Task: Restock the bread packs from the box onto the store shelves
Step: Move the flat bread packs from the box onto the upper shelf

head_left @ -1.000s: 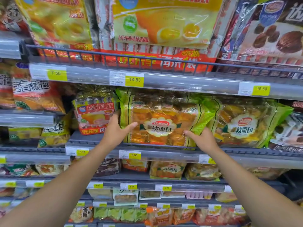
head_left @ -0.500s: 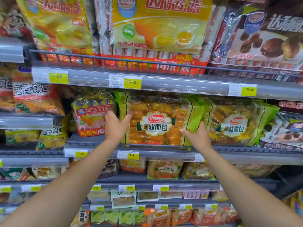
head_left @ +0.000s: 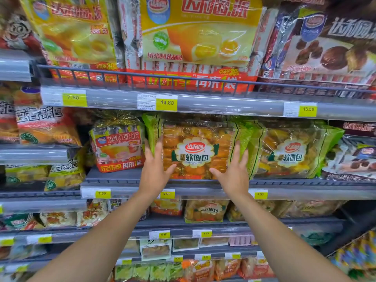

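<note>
A green-edged clear pack of soft bread (head_left: 195, 151) stands upright on the grey middle shelf (head_left: 114, 177). My left hand (head_left: 155, 169) lies flat against its lower left front with fingers spread. My right hand (head_left: 234, 171) lies flat against its lower right front, fingers spread too. Neither hand wraps around the pack. A second identical bread pack (head_left: 291, 153) stands just to the right, overlapping the first one's edge. The box is not in view.
A red and yellow pie pack (head_left: 118, 147) stands left of my left hand. Large yellow pie bags (head_left: 195, 37) fill the wire-railed shelf above. Chocolate pie packs (head_left: 354, 159) sit at the right. Lower shelves hold more bread packs (head_left: 205, 210) and price tags (head_left: 166, 193).
The bread pack has gone from tilted to upright and further back on the shelf. Both hands let go of its sides and now press flat on its front.
</note>
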Tool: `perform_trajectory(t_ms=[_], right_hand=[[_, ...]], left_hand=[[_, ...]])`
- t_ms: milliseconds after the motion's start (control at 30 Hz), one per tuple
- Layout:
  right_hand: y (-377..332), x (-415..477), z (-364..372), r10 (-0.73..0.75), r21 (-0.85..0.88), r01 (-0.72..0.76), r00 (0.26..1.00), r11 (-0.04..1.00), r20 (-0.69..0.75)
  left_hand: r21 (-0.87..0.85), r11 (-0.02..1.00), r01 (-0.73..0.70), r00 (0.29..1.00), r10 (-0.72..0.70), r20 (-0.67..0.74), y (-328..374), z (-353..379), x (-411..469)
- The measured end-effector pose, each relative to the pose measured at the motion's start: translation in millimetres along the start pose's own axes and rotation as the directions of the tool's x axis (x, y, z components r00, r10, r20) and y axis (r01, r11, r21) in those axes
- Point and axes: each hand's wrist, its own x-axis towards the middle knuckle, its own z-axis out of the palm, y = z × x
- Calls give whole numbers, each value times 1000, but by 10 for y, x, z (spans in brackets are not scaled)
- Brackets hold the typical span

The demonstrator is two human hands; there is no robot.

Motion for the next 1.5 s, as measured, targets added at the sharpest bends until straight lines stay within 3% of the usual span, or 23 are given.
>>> perform_trajectory(t_ms=[300,600,867,1100,1200,1300,1400,1500], right_hand=[[87,230,52,-107,41,107,994,993,-15],[105,205,43,-109,51,109,994,993,-5],[42,169,37,-115,-21,115,993,993,10],[1,205,43,-92,50,90,995,995,46],[33,176,-5,-84,128,75,995,989,63],[126,119,-28,-70,289,65,998,955,6],[174,93,-10,14,360,-2,999,933,-31],[147,118,13,100,366,-100,995,925,19]], left_hand=[[-46,998,-37,999,37,-3,39,95,111],[-30,998,-50,998,51,21,0,30,91],[-125,990,62,996,-54,66,-15,-56,164],[-111,993,44,992,-30,122,-41,-75,199],[-154,987,47,997,-36,76,-38,-89,98],[-252,954,163,984,-177,-33,-40,-95,15],[-289,891,351,936,-334,106,-71,-91,104],[-262,864,430,896,-374,240,-127,-86,232]])
